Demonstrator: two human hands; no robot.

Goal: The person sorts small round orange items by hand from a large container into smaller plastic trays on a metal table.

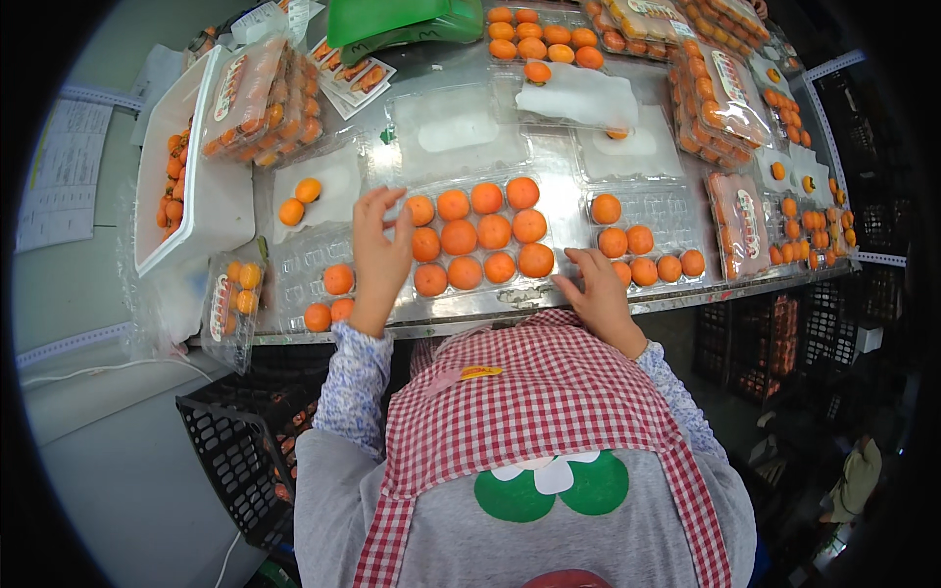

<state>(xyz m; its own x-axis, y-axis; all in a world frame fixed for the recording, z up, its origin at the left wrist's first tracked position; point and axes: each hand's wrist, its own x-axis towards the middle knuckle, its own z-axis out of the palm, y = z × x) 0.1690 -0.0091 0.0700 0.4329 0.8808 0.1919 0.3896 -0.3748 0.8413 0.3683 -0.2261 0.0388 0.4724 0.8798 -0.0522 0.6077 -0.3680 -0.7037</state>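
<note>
A clear plastic clamshell tray (pixel 478 291) lies before me, its cups filled with rows of orange persimmons (pixel 459 237). My left hand (pixel 382 253) is at the tray's left side, fingers apart, with the fingertips beside the corner persimmon (pixel 419 211). Whether they touch it I cannot tell. At the right side, my right hand (pixel 597 294) hovers by the tray edge, thumb and fingers spread and holding nothing. The open lid (pixel 457 140) extends behind the tray, with a pale sheet in it. Part-filled trays flank it: a left tray (pixel 298 261) and a right tray (pixel 669 213).
A white foam box (pixel 239 198) of persimmons stands at left, beside stacked closed packs (pixel 253 103). A green plastic container (pixel 404 26) sits at the back. More packs (pixel 717 103) are stacked right. Black crates (pixel 235 456) stand below the metal table edge (pixel 448 323).
</note>
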